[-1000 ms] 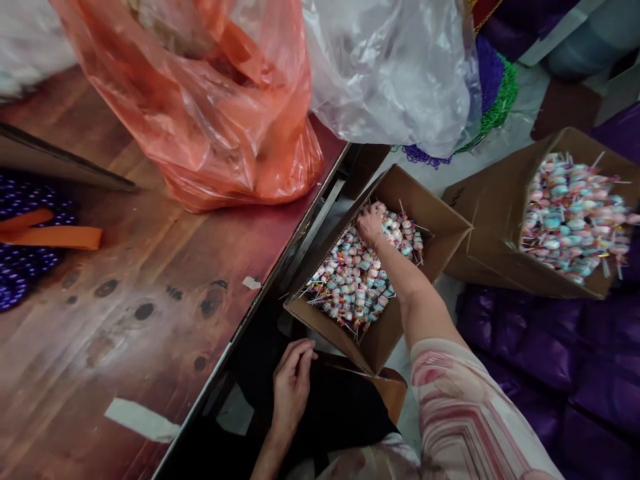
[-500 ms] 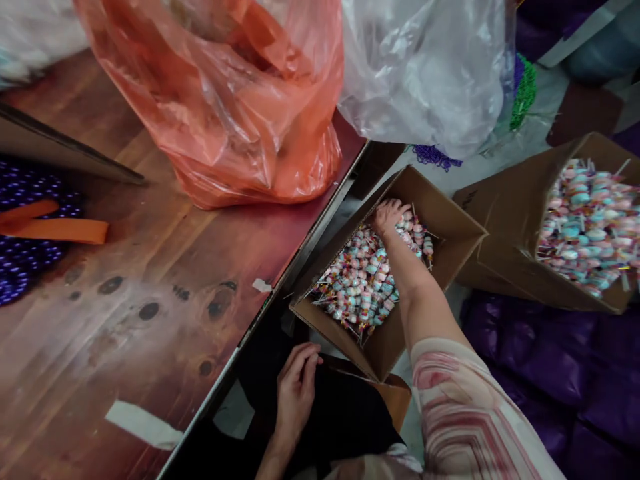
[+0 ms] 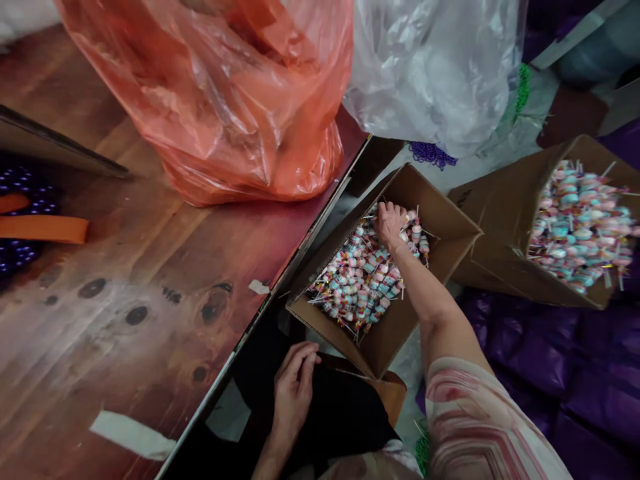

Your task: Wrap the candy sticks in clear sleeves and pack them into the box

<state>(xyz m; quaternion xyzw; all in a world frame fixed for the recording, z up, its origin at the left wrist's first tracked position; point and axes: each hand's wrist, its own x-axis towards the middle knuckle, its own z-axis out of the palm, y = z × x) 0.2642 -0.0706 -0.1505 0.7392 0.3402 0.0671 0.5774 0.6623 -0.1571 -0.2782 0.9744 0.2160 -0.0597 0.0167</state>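
Note:
My right hand (image 3: 391, 223) is down inside an open cardboard box (image 3: 434, 212), its fingers curled into a pile of candy sticks (image 3: 357, 283). Pastel pink, blue and white pieces sit on white sticks in clear wrapping. The fingertips are partly hidden, so how many sticks they hold does not show. Near the box's lower corner, my left hand (image 3: 295, 383) rests over dark-clothed legs. Its fingers are loosely bent, with a small gap beside the thumb and nothing visible between them.
A second cardboard box (image 3: 493, 227) of similar candy sticks leans at the right. On the wooden table (image 3: 165, 353) stands an orange plastic bag (image 3: 250, 133); a clear bag (image 3: 430, 73) is beside it. Purple packages (image 3: 530, 353) lie lower right. An orange strip (image 3: 45, 229) is at the left.
My right hand's fingers, flatter before, are now bent more into the candy sticks, and its forearm has shifted right. The left hand stays nearly still. The view has shifted slightly.

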